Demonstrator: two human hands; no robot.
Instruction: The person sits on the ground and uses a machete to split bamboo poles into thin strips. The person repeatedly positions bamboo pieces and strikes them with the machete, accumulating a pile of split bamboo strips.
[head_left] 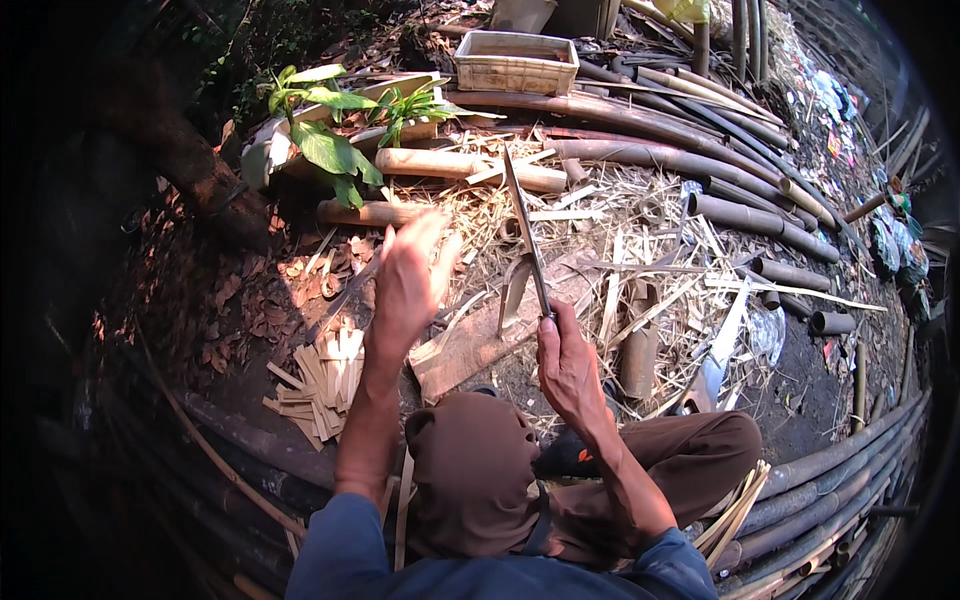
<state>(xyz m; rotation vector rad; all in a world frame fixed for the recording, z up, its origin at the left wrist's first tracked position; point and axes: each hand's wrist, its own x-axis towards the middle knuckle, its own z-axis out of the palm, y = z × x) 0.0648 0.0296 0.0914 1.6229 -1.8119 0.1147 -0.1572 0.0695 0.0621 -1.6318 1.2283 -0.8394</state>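
My right hand (pixel 567 362) grips the handle of a long knife (pixel 526 225), its narrow blade pointing up and away from me. My left hand (pixel 408 272) is raised to the left of the blade, fingers stretched out and slightly blurred, with nothing visible in it. Between my knees and the knife lies a thick wooden board (pixel 465 358). A curved piece of split bamboo (pixel 515 290) stands on it, close beside the blade and partly covered by it. Left of the board, a loose pile of short pale bamboo slats (pixel 325 388) rests on the ground.
A hand saw (pixel 722 350) lies at right among bamboo shavings (pixel 640 225). Long bamboo poles (pixel 640 155) spread across the back, with a dirty plastic crate (pixel 516 62) behind them. A leafy plant (pixel 325 145) grows at back left. More poles (pixel 820 500) lie at lower right.
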